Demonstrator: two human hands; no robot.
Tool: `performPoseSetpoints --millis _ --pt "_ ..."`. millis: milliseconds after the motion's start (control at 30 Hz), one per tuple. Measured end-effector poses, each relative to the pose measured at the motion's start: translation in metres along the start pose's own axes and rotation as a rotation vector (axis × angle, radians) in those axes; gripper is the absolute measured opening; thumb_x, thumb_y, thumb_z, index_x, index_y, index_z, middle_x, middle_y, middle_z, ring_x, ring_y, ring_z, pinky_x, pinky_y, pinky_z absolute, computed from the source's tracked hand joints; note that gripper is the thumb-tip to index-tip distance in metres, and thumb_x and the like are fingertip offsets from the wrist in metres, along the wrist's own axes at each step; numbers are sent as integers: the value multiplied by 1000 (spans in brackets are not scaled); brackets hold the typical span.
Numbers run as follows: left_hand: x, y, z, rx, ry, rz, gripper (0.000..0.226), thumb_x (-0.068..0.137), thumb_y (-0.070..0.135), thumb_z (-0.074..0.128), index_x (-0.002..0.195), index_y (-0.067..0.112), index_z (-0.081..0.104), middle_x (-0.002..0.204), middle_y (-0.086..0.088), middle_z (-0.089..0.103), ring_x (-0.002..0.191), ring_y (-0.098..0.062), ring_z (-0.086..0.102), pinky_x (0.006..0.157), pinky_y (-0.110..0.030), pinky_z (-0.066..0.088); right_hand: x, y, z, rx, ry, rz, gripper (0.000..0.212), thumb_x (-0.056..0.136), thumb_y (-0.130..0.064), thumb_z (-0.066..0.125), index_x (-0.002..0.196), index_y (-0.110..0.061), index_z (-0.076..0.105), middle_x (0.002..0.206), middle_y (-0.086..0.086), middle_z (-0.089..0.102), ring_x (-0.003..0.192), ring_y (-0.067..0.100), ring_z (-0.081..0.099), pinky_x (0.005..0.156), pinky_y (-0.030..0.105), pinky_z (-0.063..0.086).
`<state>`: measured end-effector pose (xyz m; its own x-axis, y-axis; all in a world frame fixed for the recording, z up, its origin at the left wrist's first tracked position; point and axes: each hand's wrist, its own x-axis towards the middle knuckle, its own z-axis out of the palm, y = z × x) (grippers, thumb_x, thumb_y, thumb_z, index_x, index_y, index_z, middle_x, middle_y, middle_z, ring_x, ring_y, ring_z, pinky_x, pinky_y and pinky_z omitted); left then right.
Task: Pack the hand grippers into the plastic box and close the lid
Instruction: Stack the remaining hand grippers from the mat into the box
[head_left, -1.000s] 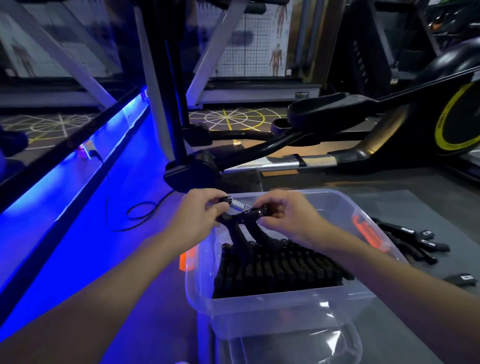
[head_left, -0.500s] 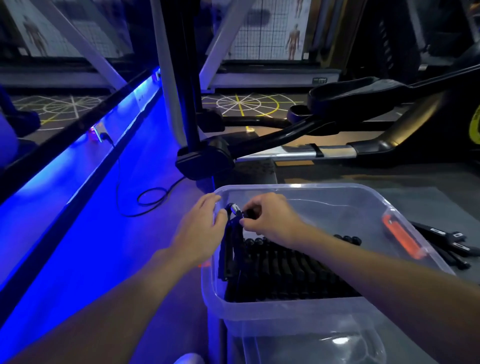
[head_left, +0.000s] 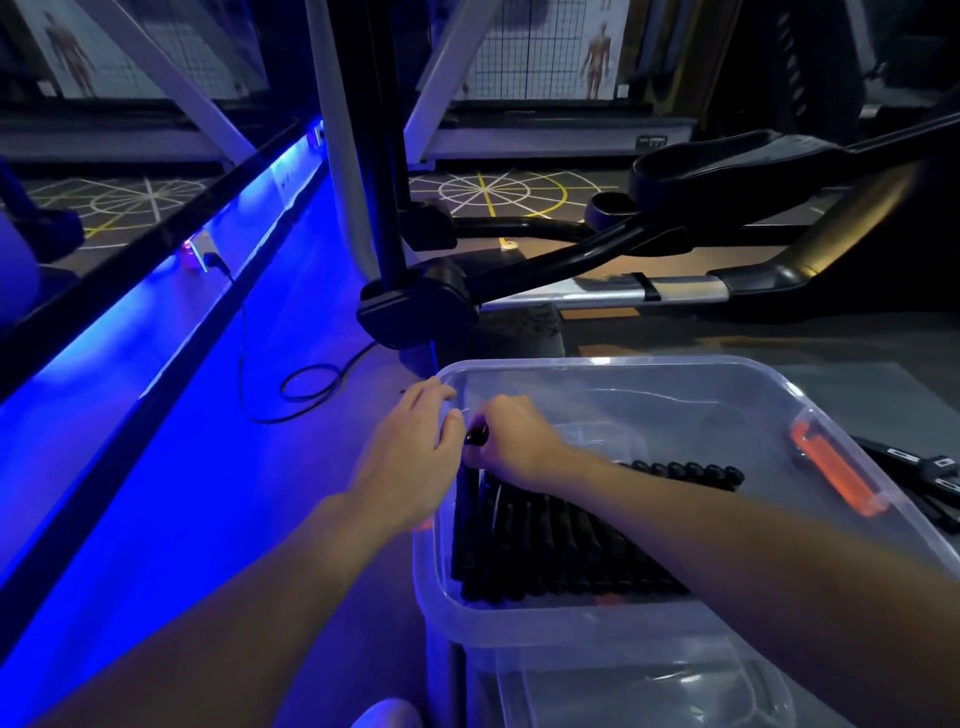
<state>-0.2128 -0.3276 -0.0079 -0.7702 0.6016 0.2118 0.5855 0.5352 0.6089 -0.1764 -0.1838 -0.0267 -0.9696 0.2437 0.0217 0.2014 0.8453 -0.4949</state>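
Note:
A clear plastic box (head_left: 685, 626) with orange latches (head_left: 836, 475) stands on the floor in front of me. Several black hand grippers (head_left: 566, 551) lie packed side by side in its bottom. My right hand (head_left: 511, 441) grips the top of one black hand gripper (head_left: 470, 514) standing at the box's left wall. My left hand (head_left: 415, 457) rests against the outside of that wall beside it, fingers relaxed and nearly straight. More loose hand grippers (head_left: 930, 470) lie on the floor right of the box.
A clear lid (head_left: 649, 691) lies under the box's near edge. An exercise machine's black base (head_left: 415, 306) and rails stand just behind the box. A black cable (head_left: 306, 384) coils on the blue-lit floor at left. A glowing ledge runs along the far left.
The gripper held above the box by both hands has gone down into the left end of the box. My left hand let go and now lies against the box wall.

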Motion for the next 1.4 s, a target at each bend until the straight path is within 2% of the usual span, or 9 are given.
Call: performPoseSetpoints --millis 100,233,333,433,600,800,1000,1267,1400 --pt "0 0 0 -1 8 1 33 100 24 39 129 14 52 138 0 48 124 -19 47 102 -31 38 4 12 18 -29 -15 -1 25 79 -23 71 63 -12 56 54 0 50 59 26 46 58 32 40" --pt "0 0 0 -2 22 10 32 99 23 40 127 14 52 135 -1 50 122 -19 48 101 -31 38 14 23 43 -55 -28 14 23 78 -37 69 82 -14 64 77 3 68 70 28 60 68 39 54" --pt "-1 0 -1 -2 15 10 32 99 24 40 128 15 51 135 0 48 121 -18 47 99 -29 37 14 34 47 24 -58 -43 28 72 -41 73 86 -20 62 80 -3 68 72 21 61 69 42 53" --pt "-2 0 -2 -6 11 4 34 99 25 40 130 16 50 139 2 46 126 -16 44 100 -30 37 6 42 41 46 -130 -43 50 63 -63 73 95 -27 58 92 -8 65 83 16 59 78 40 51" --pt "-3 2 -3 -5 11 9 34 99 24 40 131 16 50 138 3 46 123 -14 45 95 -25 36 -1 46 35 175 -329 48 114 48 -84 71 143 -35 34 143 -14 47 129 10 46 108 39 41" --pt "-3 1 -3 10 33 32 33 98 22 40 128 16 51 135 3 48 119 -12 47 88 -18 34 1 38 44 160 -406 31 133 34 -85 77 145 -32 28 142 -15 47 128 7 48 106 36 43" --pt "-3 0 -3 18 28 38 31 99 23 39 127 16 51 134 4 47 118 -13 49 90 -22 37 -14 49 33 60 -442 -35 118 42 -75 78 138 -23 35 133 -6 56 118 15 56 100 34 46" --pt "-2 -1 -2 32 30 34 32 99 23 39 128 17 51 136 4 46 117 -11 48 85 -16 33 -19 48 34 143 -332 -29 90 52 -69 80 123 -25 47 113 -14 58 99 9 57 89 27 47" --pt "-3 1 -2 21 20 42 31 99 22 39 127 17 50 135 4 47 118 -13 49 88 -20 35 -23 51 34 118 -302 -57 102 49 -71 78 134 -28 42 127 -11 56 113 12 56 99 34 46"
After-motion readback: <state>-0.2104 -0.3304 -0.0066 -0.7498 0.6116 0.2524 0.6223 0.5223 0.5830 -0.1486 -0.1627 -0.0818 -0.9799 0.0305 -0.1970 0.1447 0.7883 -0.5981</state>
